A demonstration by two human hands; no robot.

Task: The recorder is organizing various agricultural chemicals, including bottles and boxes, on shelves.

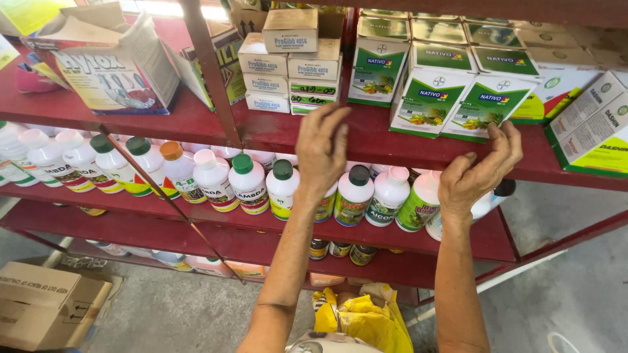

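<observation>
Both hands rest on the red shelf (275, 134). The left hand (322, 151) lies open and flat, holding nothing, just below the small beige boxes (288, 65). The right hand (476, 171) (fingers curled, empty) touches the nearest green-and-white box (483, 108) above it.

Green-and-white cartons (484, 108) leaned on the red top shelf beside stacked cream boxes (288, 65), above white bottles (248, 183) with coloured labels.
</observation>
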